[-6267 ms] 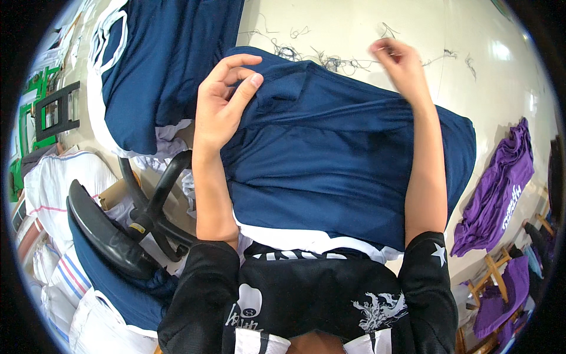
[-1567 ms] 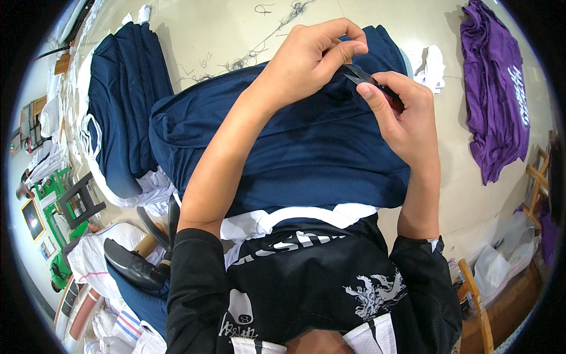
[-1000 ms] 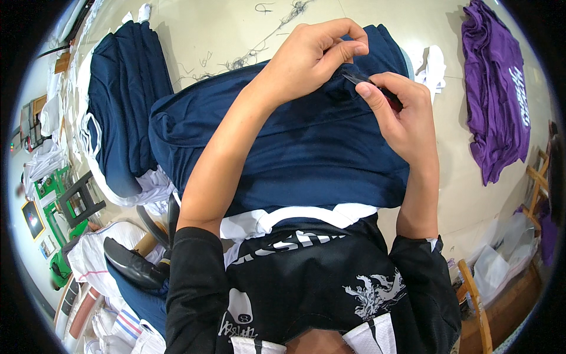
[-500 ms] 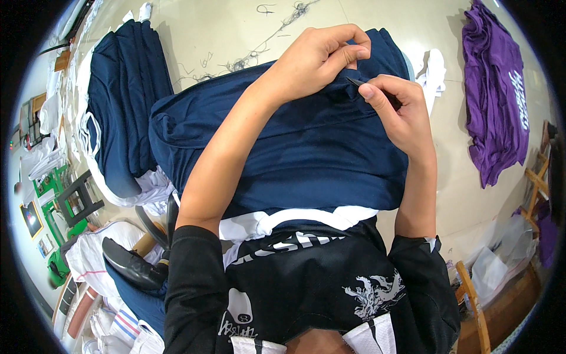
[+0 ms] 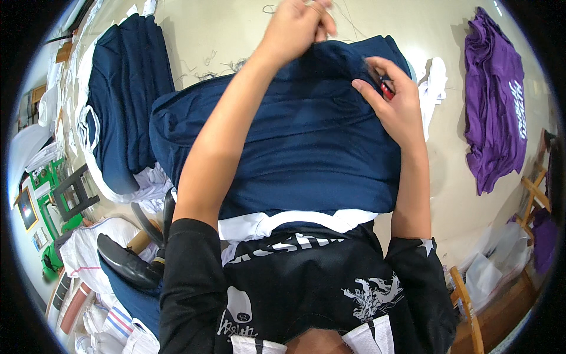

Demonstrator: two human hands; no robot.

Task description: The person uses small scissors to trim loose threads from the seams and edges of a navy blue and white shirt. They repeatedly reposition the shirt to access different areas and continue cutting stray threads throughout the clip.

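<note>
A dark navy cloth garment (image 5: 295, 153) lies spread across my lap, its white-edged side nearest me. Beyond its far edge my left hand (image 5: 303, 26) is raised, blurred by motion, with its fingers curled together; anything between them is too small to make out. At the far right part of the cloth, my right hand (image 5: 395, 97) is closed around small thread snips (image 5: 387, 89), black with a red part, mostly hidden in the palm. The cloth bunches up between the two hands.
Stacked navy garments (image 5: 132, 100) lie at the left. On the pale floor at the right is a purple garment (image 5: 494, 100), with a white cloth scrap (image 5: 433, 82) closer in. Loose threads (image 5: 209, 69) litter the floor ahead. A black shoe (image 5: 127, 259) shows at lower left.
My left hand has left the cloth beside the right hand, moving away and to the left. My right hand's fingers have parted slightly, and the red part of the snips now shows.
</note>
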